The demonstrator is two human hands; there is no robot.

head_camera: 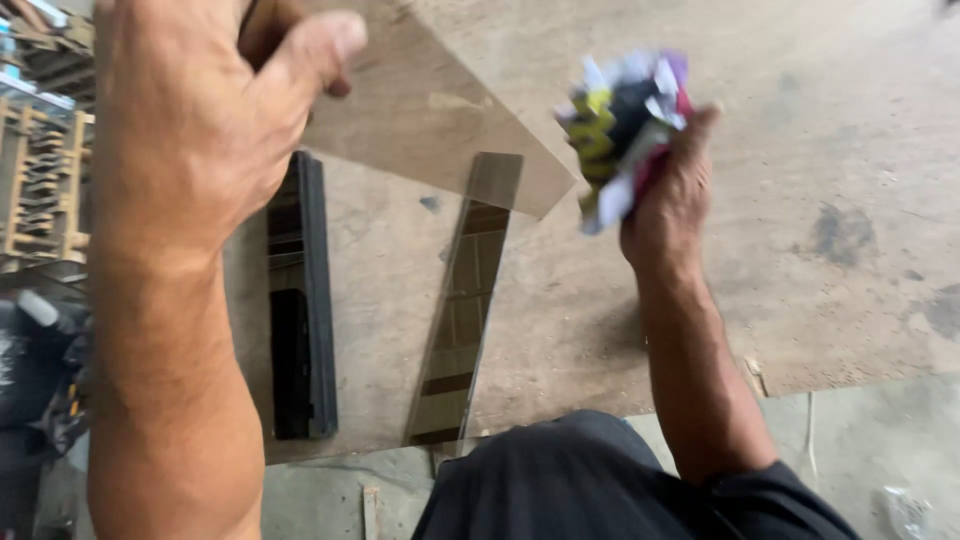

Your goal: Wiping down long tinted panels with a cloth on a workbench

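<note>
My left hand [200,110] is raised close to the camera and grips the upper edge of a tinted glass sheet [430,110] that slants over the workbench. My right hand [672,190] is shut on a crumpled wad of multicoloured paper or cloth [625,115], held up in the air just right of the sheet's lower corner. Below the sheet a narrow tinted glass strip [462,300] lies flat on the board. A stack of dark glass strips [300,300] lies left of it, partly behind my left forearm.
The worn wooden board [800,200] of the workbench spreads right, ending at a near edge over grey floor [880,450]. Wooden racks [40,170] stand at far left, with dark clutter [30,370] below them. My dark trousers [560,480] fill the bottom centre.
</note>
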